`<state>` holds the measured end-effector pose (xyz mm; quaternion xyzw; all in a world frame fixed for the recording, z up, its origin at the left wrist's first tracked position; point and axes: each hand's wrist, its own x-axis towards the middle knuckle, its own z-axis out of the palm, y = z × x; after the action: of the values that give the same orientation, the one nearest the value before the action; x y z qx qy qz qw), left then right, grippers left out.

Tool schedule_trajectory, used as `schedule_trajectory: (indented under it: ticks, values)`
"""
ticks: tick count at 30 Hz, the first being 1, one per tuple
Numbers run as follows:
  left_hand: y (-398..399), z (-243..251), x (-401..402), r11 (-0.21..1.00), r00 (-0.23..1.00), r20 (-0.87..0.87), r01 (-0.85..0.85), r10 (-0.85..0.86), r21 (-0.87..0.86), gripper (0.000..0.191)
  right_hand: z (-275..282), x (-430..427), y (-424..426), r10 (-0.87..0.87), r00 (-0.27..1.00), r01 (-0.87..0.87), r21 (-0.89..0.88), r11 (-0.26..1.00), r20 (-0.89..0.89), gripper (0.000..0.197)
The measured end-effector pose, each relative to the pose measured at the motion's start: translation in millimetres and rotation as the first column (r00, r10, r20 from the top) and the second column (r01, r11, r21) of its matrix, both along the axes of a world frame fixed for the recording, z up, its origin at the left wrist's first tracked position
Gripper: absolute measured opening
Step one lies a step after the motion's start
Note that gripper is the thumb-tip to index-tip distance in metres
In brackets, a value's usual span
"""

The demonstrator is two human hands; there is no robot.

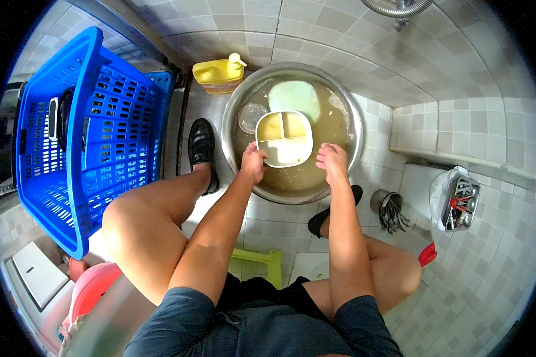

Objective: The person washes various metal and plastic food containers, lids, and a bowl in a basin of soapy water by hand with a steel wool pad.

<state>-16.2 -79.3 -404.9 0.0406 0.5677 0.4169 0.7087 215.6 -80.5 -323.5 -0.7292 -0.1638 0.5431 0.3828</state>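
Note:
A wide metal basin point(358, 134) of murky brownish water stands on the floor between my feet. My left hand point(253, 161) grips the lower left rim of a white divided plate point(290, 149), tilted above the water. Yellowish liquid or residue shows in its compartments, and a small green speck lies near its lower edge. My right hand point(332, 161) hovers right of the plate, apart from it, its fingers loosely bent with nothing visible in them. Behind the plate, a pale green dish point(295, 96) sits in the water. A round greyish object point(252, 117), partly submerged, lies at the left.
A yellow pump bottle point(219, 76) stands behind the basin, by the tiled wall. A large blue plastic basket point(116, 134) rises at left. On the right are a metal cup of utensils point(381, 201) and a metal tray point(472, 196) holding cutlery. A green stool point(274, 267) is beneath me.

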Motion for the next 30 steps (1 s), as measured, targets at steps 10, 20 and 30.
schedule_trajectory:
  ticks: [10, 20, 30]
  values:
    - [-3, -1, -1, 0.999, 0.988, 0.154, 0.031, -0.028, -0.012, 0.048, -41, -8, -15, 0.121, 0.814, -0.2, 0.078, 0.977, 0.569, 0.018]
    - [-7, -1, 11, 0.996, 0.977, 0.197, 0.089, -0.081, -0.031, 0.05, 4, -52, -7, 0.65, 0.175, -0.696, -0.374, 0.613, 0.739, 0.025]
    - [-13, -9, 4, 0.997, 0.973, 0.218, 0.076, -0.079, 0.022, 0.054, -14, -92, -18, 0.666, -0.08, -0.737, -0.494, 0.461, 0.742, 0.033]
